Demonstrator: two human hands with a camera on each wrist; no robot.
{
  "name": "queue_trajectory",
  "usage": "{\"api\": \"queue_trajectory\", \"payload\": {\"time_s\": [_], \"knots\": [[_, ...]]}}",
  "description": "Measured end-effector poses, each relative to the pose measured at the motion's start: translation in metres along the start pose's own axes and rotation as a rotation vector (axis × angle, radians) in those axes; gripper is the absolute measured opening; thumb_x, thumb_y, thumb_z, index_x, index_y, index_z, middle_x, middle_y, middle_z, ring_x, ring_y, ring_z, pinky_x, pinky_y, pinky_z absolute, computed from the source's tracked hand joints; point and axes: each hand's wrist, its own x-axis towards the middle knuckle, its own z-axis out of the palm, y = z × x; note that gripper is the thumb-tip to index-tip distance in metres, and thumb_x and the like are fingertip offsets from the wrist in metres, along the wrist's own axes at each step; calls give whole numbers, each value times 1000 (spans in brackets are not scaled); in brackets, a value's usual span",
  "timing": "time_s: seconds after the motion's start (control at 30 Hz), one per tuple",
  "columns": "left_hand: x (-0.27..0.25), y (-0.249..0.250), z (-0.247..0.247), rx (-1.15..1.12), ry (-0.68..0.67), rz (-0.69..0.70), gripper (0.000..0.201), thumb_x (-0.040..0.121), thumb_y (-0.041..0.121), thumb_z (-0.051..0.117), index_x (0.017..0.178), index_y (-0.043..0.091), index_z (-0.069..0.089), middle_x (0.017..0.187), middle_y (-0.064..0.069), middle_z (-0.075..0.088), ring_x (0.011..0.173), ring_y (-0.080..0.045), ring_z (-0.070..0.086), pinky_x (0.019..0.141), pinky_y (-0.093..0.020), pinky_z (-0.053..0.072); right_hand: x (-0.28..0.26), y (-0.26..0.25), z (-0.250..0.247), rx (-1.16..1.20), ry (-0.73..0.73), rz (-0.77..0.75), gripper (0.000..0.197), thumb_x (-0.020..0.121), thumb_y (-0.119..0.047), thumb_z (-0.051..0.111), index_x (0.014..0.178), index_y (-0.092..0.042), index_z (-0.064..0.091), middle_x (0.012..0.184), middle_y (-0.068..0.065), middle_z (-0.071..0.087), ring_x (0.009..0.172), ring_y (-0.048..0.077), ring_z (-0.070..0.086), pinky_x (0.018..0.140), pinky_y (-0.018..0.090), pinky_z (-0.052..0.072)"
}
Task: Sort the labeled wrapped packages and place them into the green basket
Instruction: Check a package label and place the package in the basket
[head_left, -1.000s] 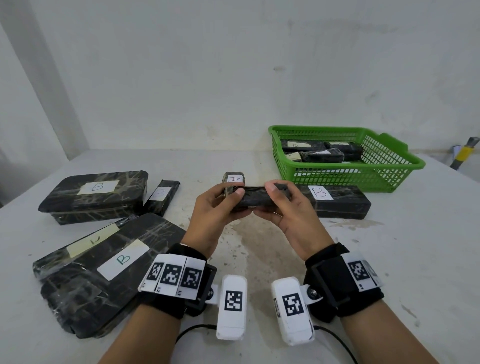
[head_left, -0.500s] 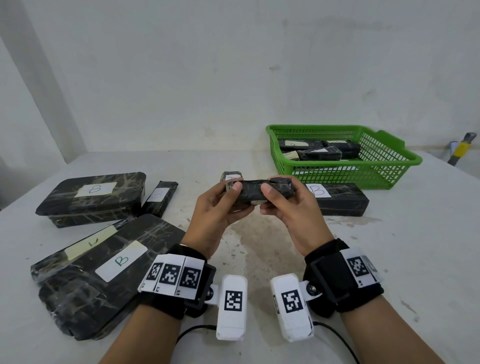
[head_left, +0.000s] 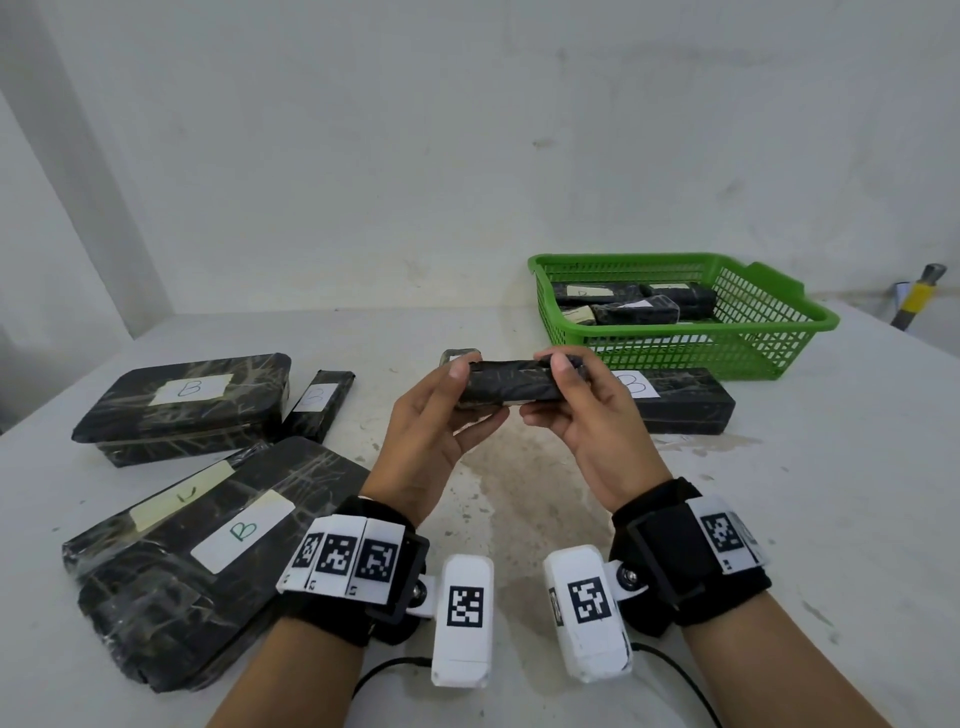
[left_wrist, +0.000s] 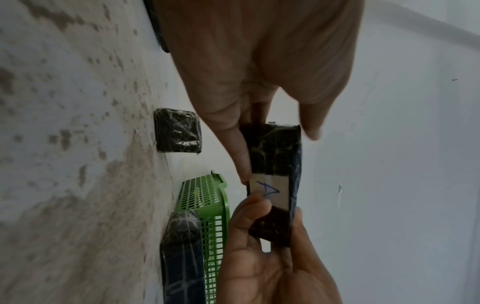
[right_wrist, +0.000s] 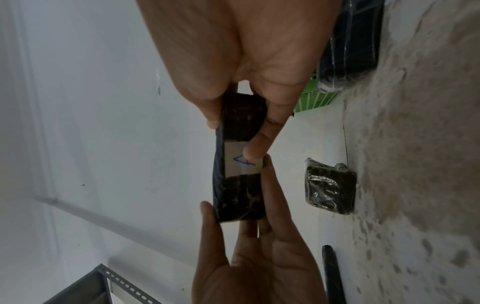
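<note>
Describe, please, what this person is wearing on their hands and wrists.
The left hand and right hand are bare and ungloved, the forearms sleeveless. Each wrist carries a black fabric strap with white square-patterned marker tags. A white boxy camera unit bearing one black-and-white marker hangs from each strap, and a thin black cable trails from it.

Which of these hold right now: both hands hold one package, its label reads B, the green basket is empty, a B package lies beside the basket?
1. Both the left hand and right hand hold one small black wrapped package. True.
2. Its white label reads B. False: it reads A.
3. The green plastic basket is empty. False: black packages lie inside.
4. A long black wrapped package labelled B lies in front of the basket. True.
</note>
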Motion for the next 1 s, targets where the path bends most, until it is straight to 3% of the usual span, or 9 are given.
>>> {"api": "queue_trajectory", "payload": {"time_s": [0.1,0.2,0.37,0.53,0.63,0.73,0.8,0.87,1.0], "knots": [[1,1,-2,14,4,16,55,87,30,55,130,-5,55,117,-16,66,103,-22,67,86,-31,57,0,-1,1,33,-26,22,16,96,-24,49,98,-11,60,91,11,62,67,19,62,65,26,57],[2,0,-4,-1,-4,25,50,85,26,55,126,-3,58,113,-11,69,104,-19,68,85,-31,58,-1,-1,3,55,-26,44,34,88,-40,49,99,-10,59,88,9,63,70,18,62,69,27,58],[1,-2,1,-37,1,-25,53,91,26,61,133,-5,52,121,-18,63,103,-21,68,87,-30,57,-1,-1,2,3,47,-35,25,103,-22,39,94,-8,58,82,10,64,64,17,62,61,25,56],[2,1,-1,-44,26,-134,67,87,48,52,126,-6,56,122,-27,65,115,-34,65,91,-30,57,-2,-3,1,-9,7,-4,22,104,-18,39,96,-9,58,89,9,61,71,18,60,63,26,54],[4,-1,-4,-68,7,-149,43,98,26,47,122,-8,58,120,-24,66,109,-32,67,83,-29,60,-2,-3,0,-83,10,4,22,102,-11,40,97,-14,61,92,4,57,78,16,57,60,27,48],[7,-4,-9,-99,-35,-129,32,95,3,51,125,-4,57,119,-18,66,107,-29,67,81,-32,60,1,-1,0,-17,32,40,23,100,-12,46,118,-19,59,104,6,58,91,19,62,63,29,54],[7,-3,-11,-107,-62,-92,44,84,1,54,127,-4,57,119,-13,68,111,-30,65,89,-39,58,2,-1,-1,77,63,76,39,94,-28,55,129,-11,53,113,11,61,98,21,65,68,30,59],[7,-2,-12,-95,-75,-71,47,79,1,52,125,-3,58,121,-12,67,114,-31,62,95,-42,55,3,-1,-1,76,87,81,57,83,-39,60,126,-2,56,114,16,65,99,22,67,70,30,60],[5,-2,-8,-129,-15,-45,54,82,10,59,134,-4,52,134,-21,57,122,-34,56,100,-43,51,3,3,-2,59,143,35,34,92,-19,61,116,5,61,102,13,70,92,19,69,68,25,59]]}}
